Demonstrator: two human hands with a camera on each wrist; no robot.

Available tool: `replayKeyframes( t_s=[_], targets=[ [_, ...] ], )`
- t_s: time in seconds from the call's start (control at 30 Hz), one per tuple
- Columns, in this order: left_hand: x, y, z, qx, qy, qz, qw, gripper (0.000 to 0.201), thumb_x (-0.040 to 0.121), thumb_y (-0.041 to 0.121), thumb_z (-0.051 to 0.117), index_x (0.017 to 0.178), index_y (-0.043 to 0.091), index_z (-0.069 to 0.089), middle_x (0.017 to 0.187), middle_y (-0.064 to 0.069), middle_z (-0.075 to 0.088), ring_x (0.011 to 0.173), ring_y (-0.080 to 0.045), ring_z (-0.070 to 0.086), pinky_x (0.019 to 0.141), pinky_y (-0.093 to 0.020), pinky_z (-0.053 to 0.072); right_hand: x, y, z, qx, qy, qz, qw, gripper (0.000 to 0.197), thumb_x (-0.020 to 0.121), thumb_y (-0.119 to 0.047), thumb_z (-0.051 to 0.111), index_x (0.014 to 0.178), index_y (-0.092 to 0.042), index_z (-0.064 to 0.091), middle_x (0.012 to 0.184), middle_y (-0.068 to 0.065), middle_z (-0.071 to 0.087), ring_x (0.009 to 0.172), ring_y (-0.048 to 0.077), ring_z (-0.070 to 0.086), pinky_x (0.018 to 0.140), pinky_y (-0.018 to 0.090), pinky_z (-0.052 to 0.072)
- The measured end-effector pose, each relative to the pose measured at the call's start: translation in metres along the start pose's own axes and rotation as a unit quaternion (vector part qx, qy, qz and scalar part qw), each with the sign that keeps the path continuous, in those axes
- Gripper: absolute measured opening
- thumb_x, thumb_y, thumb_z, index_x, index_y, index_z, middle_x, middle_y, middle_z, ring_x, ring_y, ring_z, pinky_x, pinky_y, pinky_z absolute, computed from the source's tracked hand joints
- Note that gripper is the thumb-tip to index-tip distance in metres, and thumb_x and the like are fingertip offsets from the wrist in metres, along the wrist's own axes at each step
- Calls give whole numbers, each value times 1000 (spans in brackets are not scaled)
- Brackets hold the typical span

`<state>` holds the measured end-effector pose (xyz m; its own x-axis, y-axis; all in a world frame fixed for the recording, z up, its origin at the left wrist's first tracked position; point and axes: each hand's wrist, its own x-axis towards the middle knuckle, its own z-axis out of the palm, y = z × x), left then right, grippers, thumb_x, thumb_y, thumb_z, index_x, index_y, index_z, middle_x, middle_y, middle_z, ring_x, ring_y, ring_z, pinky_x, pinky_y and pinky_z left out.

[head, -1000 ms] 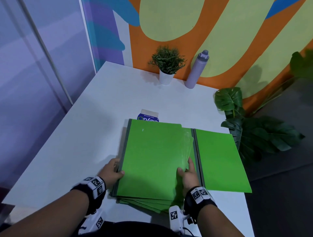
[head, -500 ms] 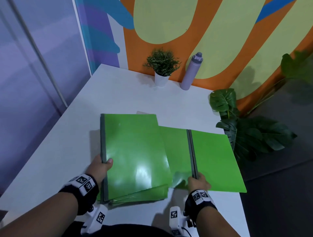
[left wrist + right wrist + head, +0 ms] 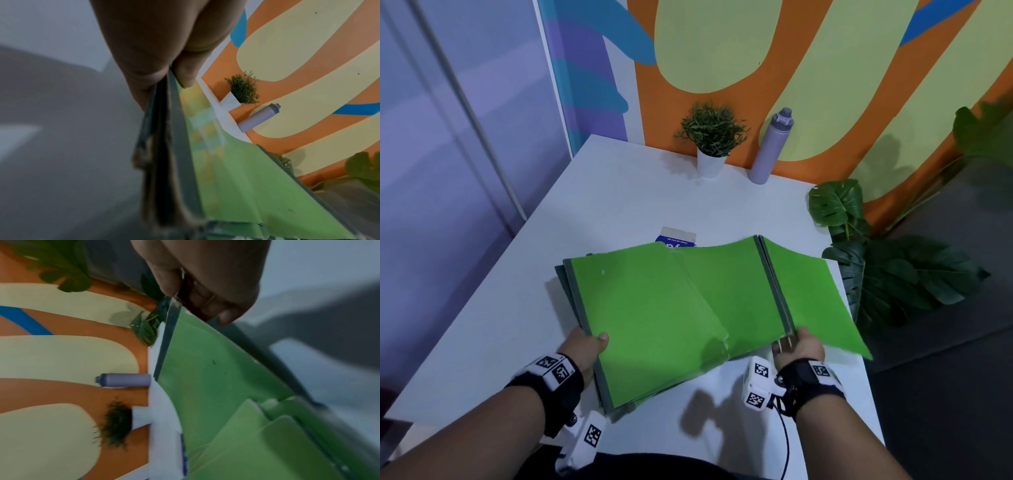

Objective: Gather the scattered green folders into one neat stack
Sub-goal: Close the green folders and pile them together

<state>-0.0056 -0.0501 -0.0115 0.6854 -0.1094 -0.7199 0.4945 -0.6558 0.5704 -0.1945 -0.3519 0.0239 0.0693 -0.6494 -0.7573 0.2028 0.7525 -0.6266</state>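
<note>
Change: right folder [image 3: 801, 294] raised off table [image 3: 619, 205] since earlier frame.
Grip: stack [image 3: 647, 318] spine pinched by left hand [image 3: 585, 346]; right hand [image 3: 799, 346] pinches folder spine.
Surroundings: carton [image 3: 676, 237] partly hidden at 12 o'clock, print unreadable; plant [image 3: 710, 137], bottle [image 3: 772, 147] beyond.

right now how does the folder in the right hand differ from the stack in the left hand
The right hand pinches one folder by its grey spine, raised so both covers droop; the left hand grips the stack of several folders by their spines, closed and flatter. The folder hangs past the table edge; the stack lies over the table. Both are green with grey spines, and they overlap.
</note>
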Motion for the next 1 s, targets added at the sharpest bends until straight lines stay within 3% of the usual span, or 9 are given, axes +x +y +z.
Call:
replayKeyframes(
  t_s=[0.13, 0.23, 0.3, 0.4, 0.47, 0.67, 0.77, 0.83, 1.0],
  targets=[
    [-8, 12, 2, -24, 9, -4, 1000, 59, 96, 27, 47, 139, -9, 30, 144, -26, 40, 130, -39, 41, 104, -42, 34, -33, -32, 28, 146, -71, -45, 986, 15, 95, -17, 49, 100, -6, 58, 47, -9, 66, 53, 4, 64, 48, 14, 47],
    [-14, 19, 2, -93, -6, -12, 996, 32, 94, 16, 50, 115, -8, 53, 112, -27, 57, 101, -39, 57, 94, -41, 41, -66, -41, 48, 133, -160, -79, 975, 15, 96, -11, 46, 81, -14, 48, 66, -3, 58, 63, 9, 56, 55, 18, 44],
    [-4, 16, 6, -145, -17, -7, 989, 18, 83, 10, 59, 96, -1, 55, 97, -25, 58, 87, -37, 60, 88, -48, 48, -77, -36, 58, 88, -214, -121, 965, 9, 95, -4, 42, 94, -13, 43, 76, 1, 42, 62, 12, 48, 55, 20, 46],
    [57, -18, 16, -212, -34, -23, 976, 55, 64, 20, 68, 111, -3, 50, 95, -19, 62, 88, -38, 65, 80, -46, 52, -83, -16, 66, 3, -251, -172, 952, 73, 86, 9, 45, 143, -30, 20, 74, 2, 36, 61, 14, 43, 61, 29, 45],
    [84, -33, 25, -253, -55, -33, 965, 90, 50, 39, 74, 129, 8, 46, 118, -19, 63, 102, -43, 64, 87, -58, 49, -87, 4, 67, -135, -243, -214, 936, 91, 80, 12, 49, 145, -41, 13, 70, 2, 33, 58, 14, 38, 57, 31, 44],
    [-42, 34, 15, -303, -71, -59, 949, 117, 52, 91, 48, 147, 26, 25, 141, -20, 47, 115, -41, 58, 94, -52, 48, -67, 76, 41, -502, -297, -130, 802, 65, 80, 6, 57, 136, -25, 47, 139, 4, 47, 61, 8, 57, 62, 28, 52],
    [-50, 36, 19, -175, -11, -18, 984, 97, 72, 69, 60, 142, 10, 29, 100, -20, 59, 74, -33, 66, 67, -40, 55, -59, 91, 22, -602, -373, -29, 705, 65, 84, -6, 61, 139, -35, 41, 120, 4, 50, 46, 3, 53, 51, 22, 48],
    [-41, 34, 21, -153, 25, -19, 988, 83, 78, 36, 71, 140, 6, 26, 123, -24, 54, 113, -47, 57, 89, -54, 51, -55, 92, 16, -639, -388, -32, 663, 66, 84, -9, 60, 138, -42, 39, 116, 4, 47, 51, 4, 55, 49, 20, 46],
    [-34, 37, 9, -113, 10, 90, 990, 70, 82, 12, 66, 140, 17, 27, 138, -11, 47, 127, -39, 47, 103, -50, 41, -42, 61, 33, -643, -300, -240, 662, 61, 86, -28, 61, 142, -23, 36, 140, 15, 44, 123, 28, 49, 105, 36, 41]
  ],
)
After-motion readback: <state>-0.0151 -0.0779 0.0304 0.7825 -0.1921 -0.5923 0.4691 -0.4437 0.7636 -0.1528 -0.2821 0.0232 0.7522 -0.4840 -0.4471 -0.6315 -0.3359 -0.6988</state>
